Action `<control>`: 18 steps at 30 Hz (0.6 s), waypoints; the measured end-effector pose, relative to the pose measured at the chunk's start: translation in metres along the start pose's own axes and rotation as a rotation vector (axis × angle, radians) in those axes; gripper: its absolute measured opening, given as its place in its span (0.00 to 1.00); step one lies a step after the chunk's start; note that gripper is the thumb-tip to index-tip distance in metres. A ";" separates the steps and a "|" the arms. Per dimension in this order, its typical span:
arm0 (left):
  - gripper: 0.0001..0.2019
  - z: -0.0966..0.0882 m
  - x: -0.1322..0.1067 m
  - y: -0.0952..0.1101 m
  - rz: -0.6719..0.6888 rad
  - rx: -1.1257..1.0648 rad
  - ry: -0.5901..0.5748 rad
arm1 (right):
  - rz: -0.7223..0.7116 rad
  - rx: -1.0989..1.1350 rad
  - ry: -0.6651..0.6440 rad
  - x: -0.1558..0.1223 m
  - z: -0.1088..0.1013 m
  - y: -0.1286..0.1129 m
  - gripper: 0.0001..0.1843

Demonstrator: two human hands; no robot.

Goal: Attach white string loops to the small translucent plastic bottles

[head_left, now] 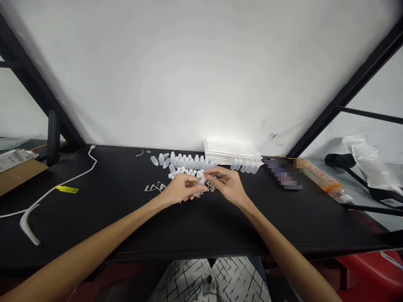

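My left hand (180, 187) is closed around a small translucent plastic bottle (200, 183), held low over the black table. At the top of that bottle, the thumb and fingers of my right hand (227, 184) pinch together, apparently on its cap or nozzle; the fingers cover the exact part. Just beyond my hands lies a heap of small white caps (189, 171). Behind the caps stands a row of similar translucent bottles (185, 161), some tipped over. Thin white plastic scraps (155, 187) are scattered to the left of my hands and beneath them.
A stack of white sheets or boxes (231, 151) rests against the wall, with several bottles (245, 166) before it. To the right are a blurred purple item (282, 174) and an orange package (319, 176). A white cable (74, 178) with a yellow tag crosses the left side.
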State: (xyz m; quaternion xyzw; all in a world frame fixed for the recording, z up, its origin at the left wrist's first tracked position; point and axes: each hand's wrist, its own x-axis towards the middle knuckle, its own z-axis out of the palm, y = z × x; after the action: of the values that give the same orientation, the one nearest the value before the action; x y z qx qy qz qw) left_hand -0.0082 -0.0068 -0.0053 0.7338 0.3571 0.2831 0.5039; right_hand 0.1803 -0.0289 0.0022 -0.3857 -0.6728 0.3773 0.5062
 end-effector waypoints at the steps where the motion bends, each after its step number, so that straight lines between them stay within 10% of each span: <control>1: 0.20 0.000 0.000 0.000 -0.001 0.007 0.005 | 0.002 0.003 0.006 0.000 0.000 0.001 0.12; 18: 0.19 -0.002 0.002 -0.002 0.187 0.152 0.128 | -0.219 -0.223 0.060 -0.001 0.001 0.005 0.07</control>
State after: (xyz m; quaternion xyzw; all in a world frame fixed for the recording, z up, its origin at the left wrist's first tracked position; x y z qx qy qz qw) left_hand -0.0088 -0.0035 -0.0068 0.7804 0.3391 0.3472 0.3943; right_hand 0.1803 -0.0277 -0.0029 -0.3750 -0.7331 0.2309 0.5183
